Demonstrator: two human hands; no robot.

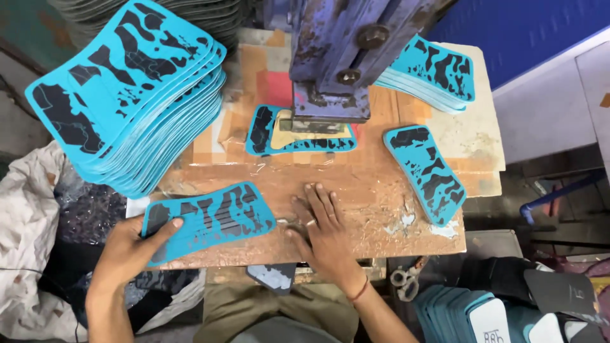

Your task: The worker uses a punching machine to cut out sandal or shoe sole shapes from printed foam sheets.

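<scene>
My left hand (132, 248) grips the left end of a turquoise foam sheet with black patches (210, 219), which lies flat at the near edge of the worn brown worktable (368, 184). My right hand (321, 225) rests flat on the table just right of that sheet, fingers spread, holding nothing. Beyond it, another turquoise sheet (264, 133) lies under the blue metal press head (330, 57), with a metal cutting die (311, 127) on top of it.
A tall stack of turquoise sheets (127, 95) sits at the table's left. A smaller stack (432, 70) lies at the back right, and a single sheet (427, 173) lies to the right of the press. More foam pieces (470, 311) and scissors (403, 282) lie below the table.
</scene>
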